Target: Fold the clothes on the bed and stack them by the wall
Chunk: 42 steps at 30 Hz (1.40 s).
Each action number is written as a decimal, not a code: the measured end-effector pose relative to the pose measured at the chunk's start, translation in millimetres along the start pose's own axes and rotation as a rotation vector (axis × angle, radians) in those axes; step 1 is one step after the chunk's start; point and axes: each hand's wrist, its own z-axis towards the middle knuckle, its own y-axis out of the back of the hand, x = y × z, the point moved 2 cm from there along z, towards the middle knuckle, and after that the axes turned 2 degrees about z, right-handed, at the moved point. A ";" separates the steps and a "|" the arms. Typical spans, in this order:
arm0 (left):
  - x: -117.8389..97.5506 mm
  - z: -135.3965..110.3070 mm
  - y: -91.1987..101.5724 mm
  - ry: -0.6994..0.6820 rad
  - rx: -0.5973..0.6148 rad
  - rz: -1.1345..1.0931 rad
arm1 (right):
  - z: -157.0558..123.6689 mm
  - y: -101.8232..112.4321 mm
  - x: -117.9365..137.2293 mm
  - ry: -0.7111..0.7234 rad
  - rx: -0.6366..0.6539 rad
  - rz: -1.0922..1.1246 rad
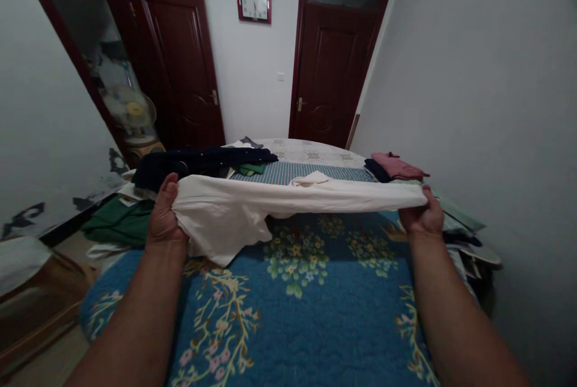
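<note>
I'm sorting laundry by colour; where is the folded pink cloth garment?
In the head view, the folded pink cloth garment lies right of centre, against a dark folded cloth, beyond the right hand.

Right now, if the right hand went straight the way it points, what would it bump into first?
Probably the pink cloth beyond the right hand, though the hand might pass above it; height and depth are hard to judge.

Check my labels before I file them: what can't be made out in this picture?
In the head view:
Left hand: fingers mostly hidden behind the white cloth.
Clock: too small and blurred to read surely.
Blue floral cover: near end cut off by the bottom edge.
Fan: too blurred to tell its blades.
</note>
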 end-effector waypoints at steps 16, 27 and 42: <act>4.8 -32.0 8.0 0.412 0.742 1.117 | -54.6 -18.9 -76.8 0.027 0.639 -1.572; 21.3 -9.4 62.8 0.227 0.448 1.405 | -45.7 -47.8 -96.1 -0.215 0.704 -1.857; -36.3 -55.4 61.4 0.498 0.303 0.621 | -124.2 -9.7 47.0 -0.680 0.619 -0.808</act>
